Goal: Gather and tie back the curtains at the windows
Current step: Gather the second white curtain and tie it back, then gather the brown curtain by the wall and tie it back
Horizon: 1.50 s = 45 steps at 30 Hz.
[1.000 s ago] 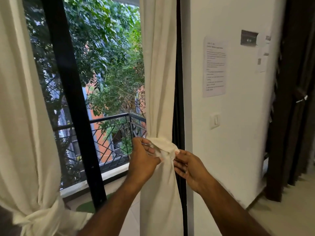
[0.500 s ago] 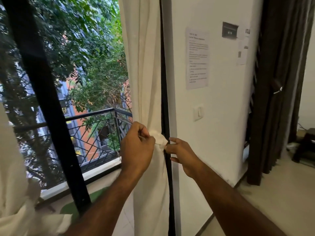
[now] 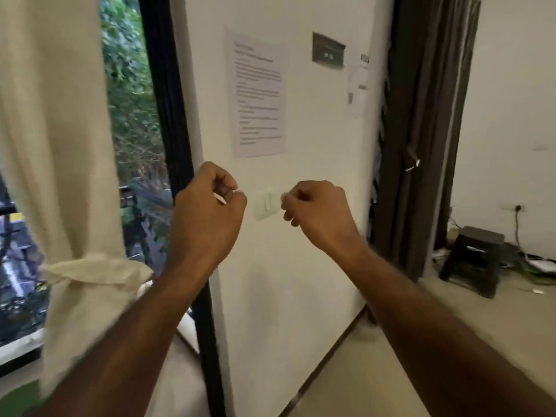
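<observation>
Curtain (image 3: 75,182) hangs tied left of both clenched, empty hands (image 3: 207,212) (image 3: 316,212) before bare wall (image 3: 301,266).

On the white wall (image 3: 301,266) in front of you hangs a printed sheet (image 3: 258,97), its text too blurred to read. Below it sits a light switch (image 3: 264,205). To the sheet's right you see a dark plate (image 3: 328,51), and beside that a smaller paper (image 3: 358,85) at the wall's edge. A black window frame (image 3: 174,115) runs down the wall's left side, with green foliage (image 3: 132,94) showing through the glass. Further right, past a doorway, you have a black stool (image 3: 472,260) on the pale floor (image 3: 391,356), and a plug in a socket (image 3: 518,208) on the far wall, its cable hanging down.
</observation>
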### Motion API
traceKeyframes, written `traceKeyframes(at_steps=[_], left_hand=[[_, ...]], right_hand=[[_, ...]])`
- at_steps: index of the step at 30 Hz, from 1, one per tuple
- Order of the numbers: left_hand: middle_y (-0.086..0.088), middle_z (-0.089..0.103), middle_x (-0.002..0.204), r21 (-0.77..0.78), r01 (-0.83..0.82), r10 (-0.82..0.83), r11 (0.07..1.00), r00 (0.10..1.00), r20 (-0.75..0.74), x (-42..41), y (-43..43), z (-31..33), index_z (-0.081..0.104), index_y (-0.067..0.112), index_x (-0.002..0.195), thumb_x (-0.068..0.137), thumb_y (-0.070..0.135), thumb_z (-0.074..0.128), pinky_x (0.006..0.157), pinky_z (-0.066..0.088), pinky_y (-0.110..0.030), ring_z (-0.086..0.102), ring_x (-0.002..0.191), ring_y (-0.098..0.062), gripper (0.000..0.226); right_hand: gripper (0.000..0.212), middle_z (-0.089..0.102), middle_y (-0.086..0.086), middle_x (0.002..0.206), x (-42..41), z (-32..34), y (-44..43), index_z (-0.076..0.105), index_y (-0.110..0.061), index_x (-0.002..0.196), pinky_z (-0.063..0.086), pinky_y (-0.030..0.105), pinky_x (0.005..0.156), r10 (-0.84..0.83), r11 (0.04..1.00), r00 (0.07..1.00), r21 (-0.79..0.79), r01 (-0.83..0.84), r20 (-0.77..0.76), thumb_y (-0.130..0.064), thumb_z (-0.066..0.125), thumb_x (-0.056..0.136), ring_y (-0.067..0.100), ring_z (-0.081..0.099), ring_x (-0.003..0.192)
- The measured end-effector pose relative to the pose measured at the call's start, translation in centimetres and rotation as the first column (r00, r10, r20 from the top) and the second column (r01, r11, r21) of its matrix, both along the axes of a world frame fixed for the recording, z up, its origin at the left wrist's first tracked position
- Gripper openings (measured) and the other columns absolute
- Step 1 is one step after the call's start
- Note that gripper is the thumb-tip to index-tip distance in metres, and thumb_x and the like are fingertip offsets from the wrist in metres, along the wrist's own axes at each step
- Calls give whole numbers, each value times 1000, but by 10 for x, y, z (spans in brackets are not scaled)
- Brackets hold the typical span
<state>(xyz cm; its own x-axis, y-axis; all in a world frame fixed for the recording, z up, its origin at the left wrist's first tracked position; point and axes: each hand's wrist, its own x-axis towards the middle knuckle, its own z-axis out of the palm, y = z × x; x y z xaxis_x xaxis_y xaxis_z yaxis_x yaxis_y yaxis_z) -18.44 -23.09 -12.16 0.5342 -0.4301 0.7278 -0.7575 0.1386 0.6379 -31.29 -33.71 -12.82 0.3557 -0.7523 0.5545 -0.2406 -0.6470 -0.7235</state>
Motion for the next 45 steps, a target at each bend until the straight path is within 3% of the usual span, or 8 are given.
traceKeyframes(at_steps=[2, 5, 9, 15, 28, 33, 40, 45], left_hand=[[11, 61, 82, -3, 1, -1, 1000, 999, 37, -25, -26, 8, 56, 22, 91, 88, 22, 66, 59, 43, -22, 58, 69, -8, 11], [6, 66, 93, -13, 44, -43, 999, 997, 56, -60, -74, 15, 57, 21, 96, 90, 27, 65, 72, 51, -28, 61, 74, -12, 11], [15, 63, 84, -21, 145, -142, 989, 985, 102, -98, -143, 17, 57, 24, 92, 90, 30, 64, 74, 56, -36, 60, 73, -5, 10], [14, 64, 81, -13, 291, -286, 957, 946, 153, -132, -278, 15, 55, 27, 89, 90, 33, 62, 72, 56, -40, 63, 73, -9, 9], [17, 57, 74, 87, 437, -445, 895, 870, 211, -170, -579, 25, 53, 26, 88, 93, 34, 59, 56, 41, -20, 58, 68, -5, 11], [13, 58, 76, 103, 417, -429, 903, 873, 231, -195, -693, 22, 50, 28, 88, 94, 35, 59, 59, 45, -21, 58, 69, -8, 12], [8, 54, 96, 80, 287, -297, 955, 911, 284, -224, -849, 36, 48, 28, 97, 91, 37, 61, 71, 48, -28, 55, 91, -14, 17], [-3, 48, 132, 65, 190, -201, 980, 923, 327, -237, -944, 54, 49, 21, 125, 86, 47, 65, 86, 47, -36, 48, 113, -19, 50]], right_hand=[[29, 72, 5, 67, -28, 10, -22, 69, -7, 72, 60, 46, 68, -34, 998, 999, -52, 35, 11, -29, 60, 87, 25, 70, 64], [29, 73, 1, 65, -70, 23, -55, 70, -7, 71, 60, 41, 68, -83, 990, 995, -110, 88, 53, -27, 61, 90, 15, 69, 60], [28, 73, 1, 67, -113, 27, -106, 72, -8, 74, 61, 43, 69, -167, 970, 982, -162, 180, 91, -25, 60, 92, 19, 70, 63], [27, 71, 2, 65, -158, 22, -225, 70, -10, 72, 59, 41, 68, -383, 899, 920, -200, 391, 77, -25, 60, 91, 19, 69, 64], [15, 72, -6, 80, -234, 28, -486, 72, -18, 91, 60, 32, 75, -604, 780, 786, -105, 617, 130, -24, 59, 94, 10, 69, 74], [12, 69, -10, 83, -260, 26, -602, 69, -21, 93, 49, 15, 68, -596, 779, 787, -122, 614, 156, -23, 58, 96, 5, 65, 77], [11, 66, -13, 87, -284, 40, -777, 68, -21, 101, 48, 12, 68, -543, 823, 829, -113, 557, 138, -22, 57, 97, 3, 63, 81], [16, 62, -14, 93, -291, 49, -882, 64, -20, 112, 45, 13, 71, -519, 845, 840, -52, 532, 162, -22, 56, 98, 2, 61, 84]])
